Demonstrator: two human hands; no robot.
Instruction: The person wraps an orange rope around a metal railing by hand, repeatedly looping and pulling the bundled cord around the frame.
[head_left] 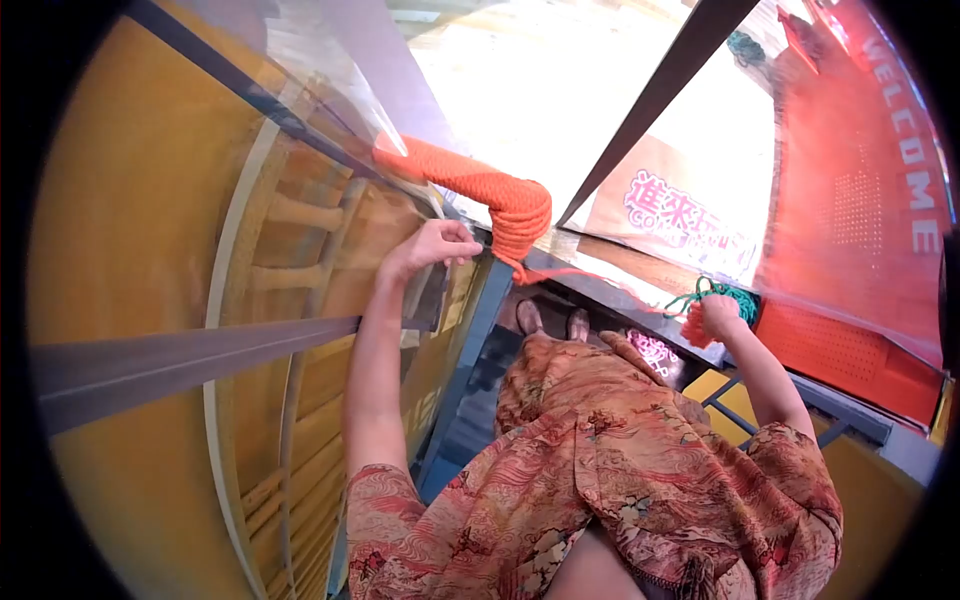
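Note:
A door handle (470,188), bent at a corner, is wrapped in tight turns of orange yarn. Just left of its lower end is my left hand (435,248), fingers curled and tips drawn together. I cannot make out whether anything is between them. From the bottom of the wrapping a strand of orange yarn (585,275) runs right toward my right hand (718,316). That hand is closed around a bundle of orange yarn (697,330). Green yarn (738,298) lies in loops beside and behind my right fingers.
Transparent sheeting and dark metal frame bars (655,110) stand around me. At the right are a pink-and-white printed sign (690,215) and a red mat (850,230) lettered WELCOME. A yellow panel (160,200) with pale curved trim fills the left. My shoes (530,317) show below.

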